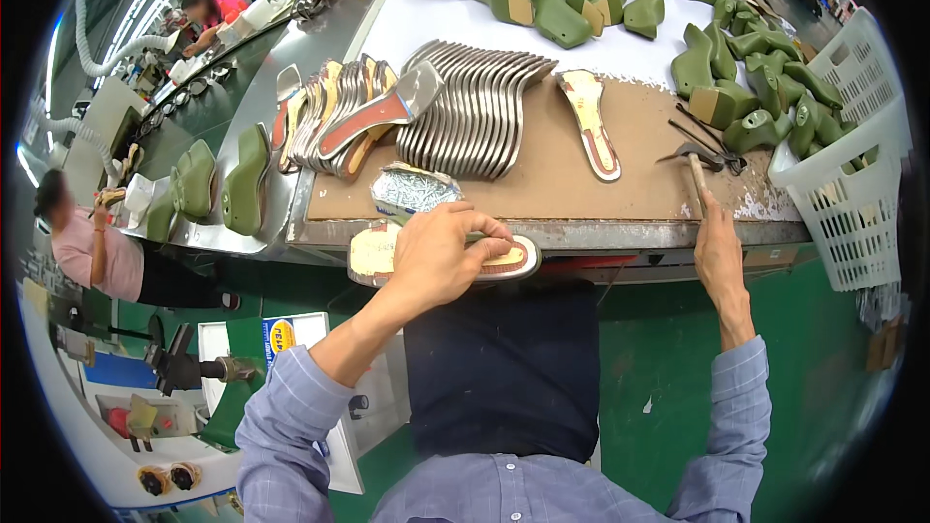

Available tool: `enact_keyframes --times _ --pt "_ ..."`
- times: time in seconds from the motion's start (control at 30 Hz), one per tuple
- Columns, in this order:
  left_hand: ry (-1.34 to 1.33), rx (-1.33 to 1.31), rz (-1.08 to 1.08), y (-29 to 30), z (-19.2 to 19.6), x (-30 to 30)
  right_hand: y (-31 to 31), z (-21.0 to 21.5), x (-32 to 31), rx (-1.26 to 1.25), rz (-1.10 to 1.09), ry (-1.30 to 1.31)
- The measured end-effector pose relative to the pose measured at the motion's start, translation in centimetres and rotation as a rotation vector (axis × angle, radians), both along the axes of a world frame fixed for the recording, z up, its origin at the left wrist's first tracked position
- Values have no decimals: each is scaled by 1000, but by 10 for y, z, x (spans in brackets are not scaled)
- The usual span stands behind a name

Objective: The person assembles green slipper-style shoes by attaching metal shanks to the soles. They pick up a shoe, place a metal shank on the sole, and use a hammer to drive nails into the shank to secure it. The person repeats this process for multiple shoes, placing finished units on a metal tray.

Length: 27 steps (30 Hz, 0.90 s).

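Observation:
A pale yellow insole with a reddish-brown, silver-edged border (373, 254) lies sole side up at the bench's front edge. My left hand (436, 257) rests over its middle, thumb and forefinger pinched together above one end; anything between them is too small to make out. Just behind stands an open foil-like packet of small metal tacks (415, 192). On the right, my right hand (719, 247) is closed around the wooden handle of a hammer (696, 172), whose dark head lies over the bench. Close to that head are dark pincers (719, 140).
Stacked silver-edged insoles (465, 121) fill the bench's middle left, with a single insole (589, 126) to their right. Green shoe lasts (557, 15) lie at the back and right, some in a white basket (843, 179). More lasts (245, 179) stand left. Other people work beyond.

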State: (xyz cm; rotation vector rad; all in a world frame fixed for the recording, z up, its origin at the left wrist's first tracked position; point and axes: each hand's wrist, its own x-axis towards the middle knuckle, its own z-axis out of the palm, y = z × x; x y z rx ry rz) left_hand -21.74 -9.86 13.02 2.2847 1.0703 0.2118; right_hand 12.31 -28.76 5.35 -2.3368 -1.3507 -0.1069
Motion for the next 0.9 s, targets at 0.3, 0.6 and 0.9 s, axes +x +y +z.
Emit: enact_keyframes --times 0.3,0.6,0.9 --pt "-86 82 -75 -3 -6 -1 -39 42 -114 289 129 846" --pt "-113 135 -87 -5 -1 -1 -20 94 -152 395 592 399" --pt "179 601 -432 14 6 -47 -46 56 -133 438 270 994"
